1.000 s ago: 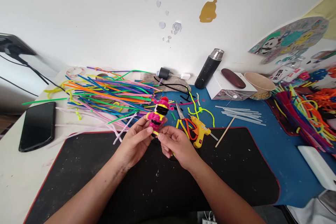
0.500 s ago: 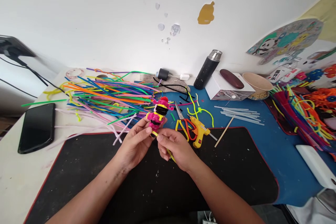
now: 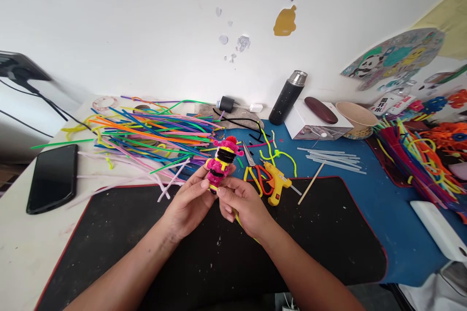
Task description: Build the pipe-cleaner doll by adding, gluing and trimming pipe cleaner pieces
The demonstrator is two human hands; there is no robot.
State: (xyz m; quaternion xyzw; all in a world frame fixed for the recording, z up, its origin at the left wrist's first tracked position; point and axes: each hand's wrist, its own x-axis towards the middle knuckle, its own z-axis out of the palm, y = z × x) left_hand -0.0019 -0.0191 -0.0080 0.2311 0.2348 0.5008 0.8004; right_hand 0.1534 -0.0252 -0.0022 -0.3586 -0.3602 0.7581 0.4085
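A small pink doll (image 3: 220, 167) made of pipe cleaners, with black and yellow bands and a red top, is held upright over the black mat (image 3: 204, 257). My left hand (image 3: 191, 201) is closed around its lower left side, thumb against the body. With thumb and fingers, my right hand (image 3: 244, 206) pinches a yellow pipe cleaner (image 3: 239, 219) at the doll's base; its loose end trails below the palm. Just right of the doll lie scissors (image 3: 255, 170) with red and yellow handles and a yellow glue gun (image 3: 278, 184).
Colourful pipe cleaners (image 3: 156, 129) are heaped at the left, near a black phone (image 3: 52, 179). Clear glue sticks (image 3: 332, 159) and a wooden stick (image 3: 311, 183) lie to the right. Behind stand a black thermos (image 3: 286, 99), a white box (image 3: 310, 129) and a bowl (image 3: 355, 116).
The doll has tilted slightly and shifted a little to the right and down in my hands. More of the yellow pipe cleaner's tail shows beneath my right hand.
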